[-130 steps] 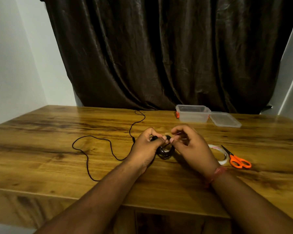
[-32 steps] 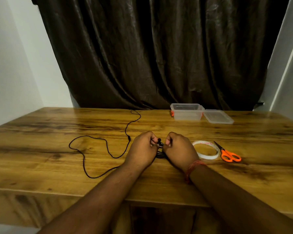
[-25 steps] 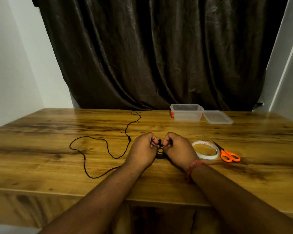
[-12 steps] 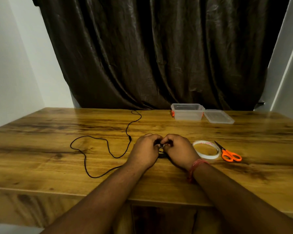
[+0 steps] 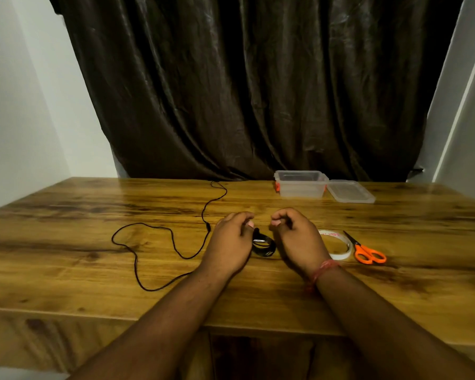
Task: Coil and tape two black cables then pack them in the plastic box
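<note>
left hand [image 5: 231,242] grip loose, holds nothing | right hand [image 5: 296,237] same | glossy coiled cable [image 5: 263,245] between

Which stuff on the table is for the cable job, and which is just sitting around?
For the job:
coiled cable
loose cable
tape roll
scissors
plastic box
lid

Just there:
curtain
table

One head-worn view — looking forward and down, close over the table [image 5: 66,270].

Loose cable [image 5: 159,242] left, tape roll [image 5: 337,246] right.
</note>
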Demonstrator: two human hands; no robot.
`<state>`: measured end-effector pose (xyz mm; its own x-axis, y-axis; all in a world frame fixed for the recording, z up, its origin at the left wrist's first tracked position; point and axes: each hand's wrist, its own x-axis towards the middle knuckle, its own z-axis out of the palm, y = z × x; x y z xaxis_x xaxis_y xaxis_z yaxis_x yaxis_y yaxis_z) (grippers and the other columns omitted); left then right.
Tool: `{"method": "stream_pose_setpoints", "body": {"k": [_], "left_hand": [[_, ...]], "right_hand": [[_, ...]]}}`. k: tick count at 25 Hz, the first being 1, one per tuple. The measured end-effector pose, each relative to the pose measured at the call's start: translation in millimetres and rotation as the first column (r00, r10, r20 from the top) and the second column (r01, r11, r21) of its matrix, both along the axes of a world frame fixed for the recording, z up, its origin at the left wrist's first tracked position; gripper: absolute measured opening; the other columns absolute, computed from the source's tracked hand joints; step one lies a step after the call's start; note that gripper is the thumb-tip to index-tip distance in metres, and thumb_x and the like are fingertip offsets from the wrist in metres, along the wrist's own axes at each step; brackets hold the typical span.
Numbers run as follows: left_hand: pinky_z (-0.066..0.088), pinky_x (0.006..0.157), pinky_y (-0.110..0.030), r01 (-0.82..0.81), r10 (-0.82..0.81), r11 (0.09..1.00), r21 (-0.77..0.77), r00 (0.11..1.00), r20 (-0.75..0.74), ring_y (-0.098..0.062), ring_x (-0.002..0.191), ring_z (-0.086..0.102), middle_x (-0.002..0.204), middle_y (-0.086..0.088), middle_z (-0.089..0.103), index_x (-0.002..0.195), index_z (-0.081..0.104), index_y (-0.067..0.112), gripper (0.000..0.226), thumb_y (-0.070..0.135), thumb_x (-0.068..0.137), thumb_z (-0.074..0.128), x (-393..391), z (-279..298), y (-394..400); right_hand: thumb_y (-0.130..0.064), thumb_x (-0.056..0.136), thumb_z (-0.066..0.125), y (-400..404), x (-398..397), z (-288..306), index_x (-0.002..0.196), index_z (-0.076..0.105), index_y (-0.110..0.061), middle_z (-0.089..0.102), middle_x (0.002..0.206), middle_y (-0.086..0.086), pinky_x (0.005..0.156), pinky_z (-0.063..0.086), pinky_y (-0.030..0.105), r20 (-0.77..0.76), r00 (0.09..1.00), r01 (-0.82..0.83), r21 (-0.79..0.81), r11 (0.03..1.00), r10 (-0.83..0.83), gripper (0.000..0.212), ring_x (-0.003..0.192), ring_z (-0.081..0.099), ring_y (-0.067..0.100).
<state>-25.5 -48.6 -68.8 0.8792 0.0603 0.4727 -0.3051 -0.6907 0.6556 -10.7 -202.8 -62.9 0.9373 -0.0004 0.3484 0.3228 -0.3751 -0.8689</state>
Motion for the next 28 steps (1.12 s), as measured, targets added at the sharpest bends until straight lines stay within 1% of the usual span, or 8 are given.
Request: {"method": "stream_pose_setpoints", "body": {"k": [4, 9, 12, 15, 18, 22, 25, 28], "left_hand": [[0.044, 0.099, -0.029, -0.031, 0.04, 0.995, -0.091, 0.994, 0.104, -0.011, 0.114, 0.053, 0.12, 0.006, 0.061, 0.122, 0.064, 0.02, 0.027, 0.018, 0.102, 0.046, -9, 5, 2], [0.044, 0.092, -0.024, -0.068, 0.086, 0.991, -0.117, 0.984, 0.154, -0.009, 0.107, 0.055, 0.109, 0.011, 0.057, 0.113, 0.064, 0.019, 0.022, 0.012, 0.1, 0.048, -17, 10, 5], [0.049, 0.093, -0.031, -0.095, 0.114, 0.99, -0.107, 0.976, 0.188, -0.009, 0.106, 0.056, 0.107, 0.011, 0.058, 0.11, 0.063, 0.02, 0.021, 0.009, 0.098, 0.049, -24, 13, 6], [0.049, 0.094, -0.034, -0.087, 0.096, 0.995, -0.051, 0.973, 0.21, -0.008, 0.106, 0.055, 0.11, 0.009, 0.06, 0.111, 0.062, 0.021, 0.021, 0.01, 0.097, 0.051, -33, 19, 10], [0.048, 0.094, -0.032, -0.052, 0.049, 0.999, 0.014, 0.981, 0.187, -0.008, 0.108, 0.054, 0.111, 0.01, 0.059, 0.111, 0.062, 0.023, 0.021, 0.011, 0.097, 0.053, -56, 21, 25], [0.039, 0.087, -0.024, -0.117, 0.086, 0.968, 0.222, 0.986, 0.145, -0.008, 0.108, 0.05, 0.111, 0.013, 0.056, 0.116, 0.062, 0.023, 0.021, 0.019, 0.096, 0.057, -95, 8, 64], [0.042, 0.091, -0.029, -0.152, 0.13, 0.933, 0.327, 0.988, 0.088, -0.015, 0.11, 0.051, 0.113, 0.007, 0.058, 0.119, 0.062, 0.02, 0.026, 0.026, 0.093, 0.061, -104, -3, 88], [0.045, 0.091, -0.03, -0.135, 0.13, 0.926, 0.351, 0.991, 0.037, -0.013, 0.11, 0.051, 0.114, 0.008, 0.057, 0.122, 0.061, 0.023, 0.03, 0.034, 0.094, 0.059, -106, -11, 91]], "right_hand": [[-0.008, 0.097, 0.05, -3, -5, 5, 0.104, 0.063, -0.023, 0.065, 0.108, -0.006, 0.093, 0.05, 0.033, 0.048, 0.999, 0.026, -0.02, 0.999, -0.025, 0.022, 0.102, 0.06, 0.009], [-0.005, 0.093, 0.052, -1, -14, 6, 0.102, 0.065, -0.021, 0.06, 0.106, -0.007, 0.092, 0.046, 0.029, 0.169, 0.986, 0.034, -0.269, 0.962, 0.012, 0.022, 0.103, 0.053, 0.011], [-0.003, 0.093, 0.051, -2, -17, 7, 0.105, 0.063, -0.022, 0.059, 0.108, -0.008, 0.094, 0.045, 0.026, 0.205, 0.979, 0.06, -0.314, 0.947, 0.006, 0.025, 0.105, 0.052, 0.009], [0.002, 0.091, 0.049, -3, -16, 7, 0.106, 0.062, -0.021, 0.058, 0.109, -0.007, 0.094, 0.046, 0.027, 0.222, 0.974, 0.099, -0.29, 0.952, -0.034, 0.03, 0.107, 0.052, 0.011], [0.004, 0.09, 0.048, -4, -15, 6, 0.105, 0.062, -0.022, 0.056, 0.109, -0.009, 0.094, 0.047, 0.03, 0.246, 0.967, 0.135, -0.277, 0.951, -0.066, 0.033, 0.108, 0.052, 0.012], [0.007, 0.088, 0.048, -5, -12, 7, 0.101, 0.062, -0.021, 0.055, 0.106, -0.009, 0.094, 0.048, 0.033, 0.271, 0.959, 0.152, -0.235, 0.96, -0.086, 0.035, 0.106, 0.052, 0.013], [0.011, 0.083, 0.047, -5, -10, 7, 0.096, 0.062, -0.018, 0.055, 0.101, -0.007, 0.091, 0.049, 0.037, 0.293, 0.952, 0.148, -0.198, 0.969, -0.086, 0.035, 0.101, 0.052, 0.015], [0.006, 0.086, 0.049, -6, -9, 4, 0.093, 0.063, -0.019, 0.055, 0.1, -0.007, 0.091, 0.05, 0.038, 0.253, 0.966, 0.118, -0.235, 0.965, -0.056, 0.03, 0.1, 0.053, 0.014]]}}
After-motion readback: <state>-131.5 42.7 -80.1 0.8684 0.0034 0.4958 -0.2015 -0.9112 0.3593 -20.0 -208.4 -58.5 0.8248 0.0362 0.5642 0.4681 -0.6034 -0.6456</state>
